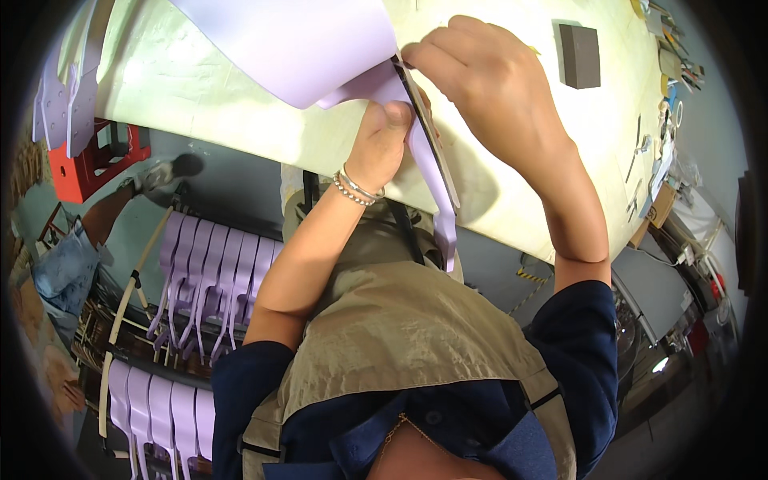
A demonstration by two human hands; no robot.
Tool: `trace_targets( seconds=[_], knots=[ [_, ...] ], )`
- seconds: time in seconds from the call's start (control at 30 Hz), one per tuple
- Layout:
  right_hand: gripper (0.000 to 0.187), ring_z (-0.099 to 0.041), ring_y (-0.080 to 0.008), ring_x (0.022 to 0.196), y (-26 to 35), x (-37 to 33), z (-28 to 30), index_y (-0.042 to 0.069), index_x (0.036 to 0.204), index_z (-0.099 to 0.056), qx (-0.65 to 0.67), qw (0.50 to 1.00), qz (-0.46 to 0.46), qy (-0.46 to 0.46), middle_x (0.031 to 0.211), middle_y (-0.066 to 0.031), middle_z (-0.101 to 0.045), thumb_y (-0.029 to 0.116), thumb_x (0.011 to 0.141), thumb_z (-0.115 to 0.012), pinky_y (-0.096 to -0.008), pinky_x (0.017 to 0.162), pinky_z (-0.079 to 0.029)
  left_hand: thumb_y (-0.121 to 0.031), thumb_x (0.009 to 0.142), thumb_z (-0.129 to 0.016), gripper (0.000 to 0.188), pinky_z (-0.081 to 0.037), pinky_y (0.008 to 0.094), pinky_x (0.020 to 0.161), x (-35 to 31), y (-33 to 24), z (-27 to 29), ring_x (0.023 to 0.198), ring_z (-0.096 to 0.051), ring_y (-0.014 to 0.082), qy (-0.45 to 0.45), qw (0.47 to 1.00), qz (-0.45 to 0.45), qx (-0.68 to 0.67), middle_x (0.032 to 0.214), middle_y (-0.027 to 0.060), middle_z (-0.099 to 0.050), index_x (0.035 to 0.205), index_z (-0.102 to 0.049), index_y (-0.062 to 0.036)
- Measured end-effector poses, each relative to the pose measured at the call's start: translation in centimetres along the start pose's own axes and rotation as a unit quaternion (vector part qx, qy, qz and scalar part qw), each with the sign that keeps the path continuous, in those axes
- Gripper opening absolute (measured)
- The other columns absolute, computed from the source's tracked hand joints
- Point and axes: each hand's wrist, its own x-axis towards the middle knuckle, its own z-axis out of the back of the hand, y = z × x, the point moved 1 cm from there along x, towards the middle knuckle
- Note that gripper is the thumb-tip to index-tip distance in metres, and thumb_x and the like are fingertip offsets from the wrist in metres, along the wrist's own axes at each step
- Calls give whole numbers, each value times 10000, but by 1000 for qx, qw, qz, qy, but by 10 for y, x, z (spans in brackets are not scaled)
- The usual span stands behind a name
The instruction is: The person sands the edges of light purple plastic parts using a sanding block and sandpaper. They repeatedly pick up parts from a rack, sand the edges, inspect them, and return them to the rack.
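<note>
A large lilac curved panel [320,40] with a narrow arm [429,172] is held up over the table's near edge. My left hand [382,138] is closed around the narrow part, thumb on top. A thin dark strip [436,152] runs along the right side of that arm. At the strip's upper end, my right hand [480,68] is closed, its fingertips pinched together against the edge. Whatever those fingertips hold is too small to make out. Some fingers of my left hand are hidden behind the piece.
On the pale table [512,212], a dark grey block [579,56] lies right of my right hand. Scattered tools [640,148] line the right edge. Lilac pieces hang on a rack [212,264] at lower left. Near a red crate [88,164] is another person's leg [108,212].
</note>
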Motion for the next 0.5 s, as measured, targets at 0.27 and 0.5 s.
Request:
trace_targets(
  seconds=[0.27,0.5],
  knots=[
    [186,-542,-202,661,0,-7,1,55,801,-615,33,999,1,26,685,-30,-540,40,616,-605,-309,539,-445,-718,775,-399,708,-464,252,550,0,0,-2,621,-588,137,-26,1000,-7,-7,680,38,-544,896,-508,-30],
    [182,-528,-193,647,7,-13,-1,58,801,-607,9,999,-8,31,687,-23,-533,39,620,-603,-307,559,-443,-795,712,-279,874,-517,308,614,0,-8,-2,659,-598,168,-25,998,31,57,751,53,-538,1022,-515,-13]
  ],
)
